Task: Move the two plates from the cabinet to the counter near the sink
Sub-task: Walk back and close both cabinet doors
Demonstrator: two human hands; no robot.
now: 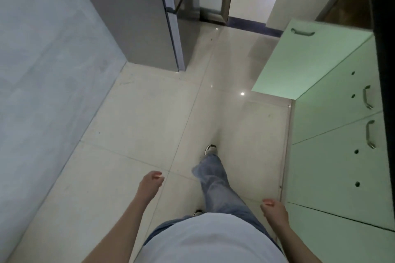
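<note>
Left hand (152,179) and right hand (272,209) both hang loosely curled, nothing in them, low over the tiled floor (139,124); the right hand is near the pale green cabinets (333,156) on the right side. One cabinet door (307,60) stands swung out into the aisle below the dark bench (384,70) edge at far right, grey fridge (136,17) opposite, one jeans leg (213,181) stepped forward between the hands. The plates aren't visible here, so their place can't be told.
</note>
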